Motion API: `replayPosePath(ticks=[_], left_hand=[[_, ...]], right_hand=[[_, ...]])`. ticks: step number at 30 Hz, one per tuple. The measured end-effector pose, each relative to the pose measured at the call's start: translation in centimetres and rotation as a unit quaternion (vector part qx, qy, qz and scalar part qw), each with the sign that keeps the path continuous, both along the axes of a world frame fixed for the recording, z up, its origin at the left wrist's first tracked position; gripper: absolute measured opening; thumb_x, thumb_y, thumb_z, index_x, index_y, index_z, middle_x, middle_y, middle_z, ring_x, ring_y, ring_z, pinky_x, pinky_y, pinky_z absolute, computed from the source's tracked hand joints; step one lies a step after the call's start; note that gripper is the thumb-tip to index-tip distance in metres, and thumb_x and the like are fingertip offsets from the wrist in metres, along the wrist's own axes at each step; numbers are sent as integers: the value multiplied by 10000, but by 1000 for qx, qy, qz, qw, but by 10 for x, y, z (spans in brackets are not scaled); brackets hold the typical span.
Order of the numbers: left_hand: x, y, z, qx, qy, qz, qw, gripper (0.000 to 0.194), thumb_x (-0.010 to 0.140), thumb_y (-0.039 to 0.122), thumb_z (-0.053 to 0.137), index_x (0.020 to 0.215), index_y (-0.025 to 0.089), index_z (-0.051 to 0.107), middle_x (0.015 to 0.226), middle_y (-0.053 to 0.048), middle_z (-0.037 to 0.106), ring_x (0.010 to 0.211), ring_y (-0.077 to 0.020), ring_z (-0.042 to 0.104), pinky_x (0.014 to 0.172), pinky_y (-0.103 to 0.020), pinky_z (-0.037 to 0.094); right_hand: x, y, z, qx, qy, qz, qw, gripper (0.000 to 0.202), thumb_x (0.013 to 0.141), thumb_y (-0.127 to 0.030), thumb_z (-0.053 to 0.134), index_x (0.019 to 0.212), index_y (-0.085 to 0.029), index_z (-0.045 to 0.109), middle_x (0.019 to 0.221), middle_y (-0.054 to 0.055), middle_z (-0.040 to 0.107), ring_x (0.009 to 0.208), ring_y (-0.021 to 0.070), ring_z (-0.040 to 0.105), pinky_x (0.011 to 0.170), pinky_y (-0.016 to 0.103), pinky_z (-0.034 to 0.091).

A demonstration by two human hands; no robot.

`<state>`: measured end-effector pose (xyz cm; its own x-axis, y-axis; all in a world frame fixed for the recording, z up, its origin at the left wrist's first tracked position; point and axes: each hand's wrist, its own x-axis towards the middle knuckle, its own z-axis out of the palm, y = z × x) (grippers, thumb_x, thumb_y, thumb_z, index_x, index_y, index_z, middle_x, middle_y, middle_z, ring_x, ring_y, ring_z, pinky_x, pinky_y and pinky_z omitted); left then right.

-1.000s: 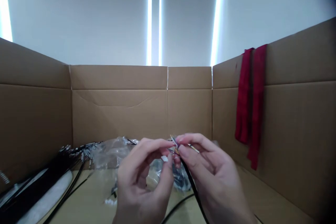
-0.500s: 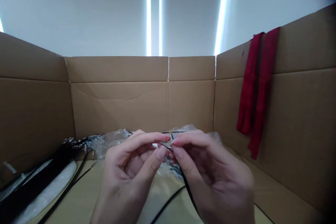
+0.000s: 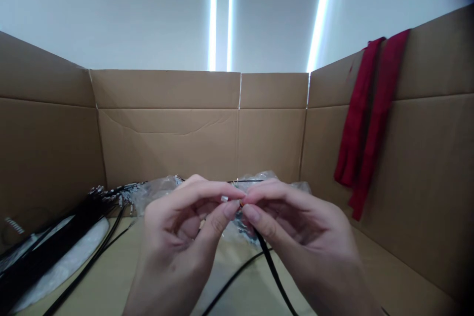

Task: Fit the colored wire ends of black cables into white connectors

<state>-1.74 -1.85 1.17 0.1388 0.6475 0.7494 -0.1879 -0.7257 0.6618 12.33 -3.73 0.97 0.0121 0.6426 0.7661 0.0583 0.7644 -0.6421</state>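
My left hand (image 3: 192,237) pinches thin wires at the end of a black cable, thumb against index finger. A small white connector (image 3: 224,199) sticks out behind its fingertips. Close beside it, my right hand (image 3: 299,232) is closed in a pinch on the same cable end. The black cable (image 3: 272,261) runs down from the right fingertips toward the bottom edge. A bit of orange-red wire shows between the two thumbs. The fingers hide most of the wire ends.
Cardboard walls (image 3: 166,118) surround the work surface (image 3: 118,266). At left lies a bundle of black cables (image 3: 55,252) with white ends, on a white pad (image 3: 70,266). Clear plastic bags (image 3: 157,192) lie behind my hands. Red cloth strips (image 3: 365,123) hang over the right wall.
My fingertips have drawn closer together around the wires. The black cable now hangs further clear of my right thumb. The camera view has tipped down slightly.
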Motion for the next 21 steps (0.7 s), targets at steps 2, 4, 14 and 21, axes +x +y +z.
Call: replayPosePath(ticks=[2, 4, 14, 21], left_hand=[[-1, -1, 0, -6, 7, -7, 1000, 169, 808, 151, 654, 855, 297, 725, 772, 19, 636, 745, -96, 633, 656, -137, 544], [-2, -3, 0, -2, 17, -15, 1000, 194, 818, 143, 638, 892, 299, 727, 786, 12, 643, 723, -97, 629, 656, -158, 549], [0, 11, 7, 17, 39, 57, 997, 218, 765, 351, 685, 893, 181, 728, 711, -56, 640, 717, -176, 639, 615, -246, 553], [-16, 18, 4, 7, 117, -8, 993, 162, 803, 302, 659, 892, 188, 734, 741, -47, 639, 685, -135, 612, 604, -214, 508]], right_hand=[[0, 2, 0, -16, 19, 26, 999, 124, 767, -131, 689, 804, -250, 690, 772, -40, 644, 727, 59, 630, 651, 89, 516], [0, 4, 0, -28, 41, 54, 997, 101, 775, -148, 692, 791, -248, 689, 745, -47, 631, 696, 42, 606, 622, 71, 492], [10, 9, 4, -142, 59, 243, 958, 115, 816, -210, 665, 709, -170, 663, 715, -16, 526, 672, 63, 497, 627, 139, 429], [13, 31, 2, -226, 34, 309, 923, 76, 739, -197, 722, 729, -122, 718, 681, 16, 573, 588, 73, 533, 519, 160, 432]])
